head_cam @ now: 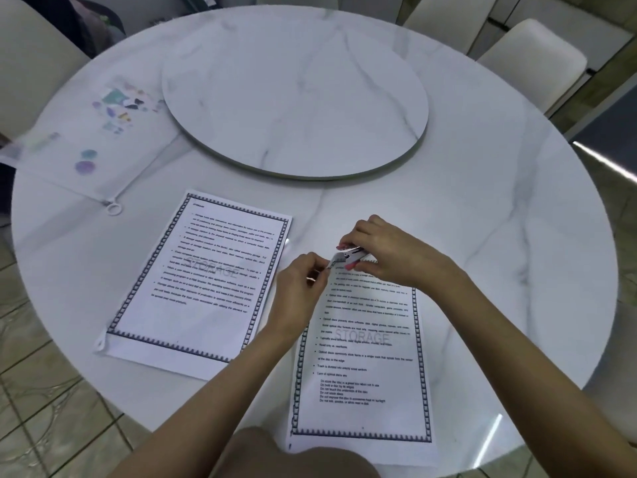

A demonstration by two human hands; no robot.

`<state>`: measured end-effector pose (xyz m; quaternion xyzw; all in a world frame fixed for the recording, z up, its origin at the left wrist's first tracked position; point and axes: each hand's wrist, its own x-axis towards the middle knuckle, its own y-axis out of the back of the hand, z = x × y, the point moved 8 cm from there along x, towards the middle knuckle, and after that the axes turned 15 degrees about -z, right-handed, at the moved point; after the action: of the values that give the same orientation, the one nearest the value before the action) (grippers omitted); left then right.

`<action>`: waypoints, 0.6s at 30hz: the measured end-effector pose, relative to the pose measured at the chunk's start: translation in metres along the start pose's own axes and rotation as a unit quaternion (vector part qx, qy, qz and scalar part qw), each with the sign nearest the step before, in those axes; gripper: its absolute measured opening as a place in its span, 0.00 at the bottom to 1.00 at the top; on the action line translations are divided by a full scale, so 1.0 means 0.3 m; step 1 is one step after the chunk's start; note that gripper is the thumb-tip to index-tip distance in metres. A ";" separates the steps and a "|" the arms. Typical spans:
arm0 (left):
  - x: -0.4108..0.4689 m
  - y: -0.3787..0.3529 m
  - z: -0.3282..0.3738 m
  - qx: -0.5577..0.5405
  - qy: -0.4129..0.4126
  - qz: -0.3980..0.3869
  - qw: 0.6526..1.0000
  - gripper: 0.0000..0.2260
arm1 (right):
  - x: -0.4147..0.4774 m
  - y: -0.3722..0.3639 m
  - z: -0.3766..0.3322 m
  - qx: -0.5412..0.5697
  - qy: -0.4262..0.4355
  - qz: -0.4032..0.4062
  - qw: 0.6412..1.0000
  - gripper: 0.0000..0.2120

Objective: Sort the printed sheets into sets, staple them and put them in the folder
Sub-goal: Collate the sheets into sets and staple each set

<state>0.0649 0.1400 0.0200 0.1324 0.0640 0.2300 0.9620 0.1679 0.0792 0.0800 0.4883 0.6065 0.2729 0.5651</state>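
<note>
Two sets of printed sheets with dark patterned borders lie on the round marble table. One set (203, 281) lies at the left, angled. The other set (362, 367) lies in front of me. My right hand (382, 253) grips a small stapler (350, 256) over that set's top edge. My left hand (303, 288) pinches the stapler's front end and the sheets' top left corner. A translucent zip folder (79, 143) with coloured stickers lies at the far left, its ring pull (113, 208) toward me.
A raised marble turntable (296, 94) fills the table's middle. White chairs stand around: one at the far left (31, 56), others at the back right (531, 60). The table edge (144, 419) runs close to my body, above a tiled floor.
</note>
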 end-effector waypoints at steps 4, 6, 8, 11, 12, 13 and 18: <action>0.000 0.002 -0.001 0.012 0.000 0.003 1.000 0.02 | 0.015 -0.013 -0.016 -0.018 0.005 -0.046 0.999 0.19; 0.002 0.003 -0.001 0.013 0.001 0.004 1.000 0.03 | 0.023 -0.019 -0.026 -0.020 0.007 -0.060 0.998 0.18; 0.003 0.004 -0.003 0.013 0.004 0.005 1.000 0.03 | 0.030 -0.022 -0.033 -0.023 0.008 -0.066 0.998 0.18; 0.002 0.006 -0.007 0.013 0.007 0.006 1.000 0.03 | 0.037 -0.030 -0.035 -0.018 0.010 -0.067 0.998 0.17; 0.001 0.008 -0.008 0.011 0.009 0.007 1.000 0.03 | 0.038 -0.033 -0.035 -0.013 0.010 -0.066 0.998 0.17; 0.001 0.009 -0.010 0.009 0.013 0.009 1.000 0.03 | 0.039 -0.037 -0.034 -0.007 0.010 -0.066 0.998 0.17; -0.001 0.015 -0.015 0.005 0.016 0.018 1.000 0.02 | 0.039 -0.062 -0.037 0.003 0.004 -0.071 0.997 0.19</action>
<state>0.0619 0.1447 0.0169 0.1349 0.0785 0.2491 0.9558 0.1535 0.0852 0.0609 0.4443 0.6427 0.2328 0.5791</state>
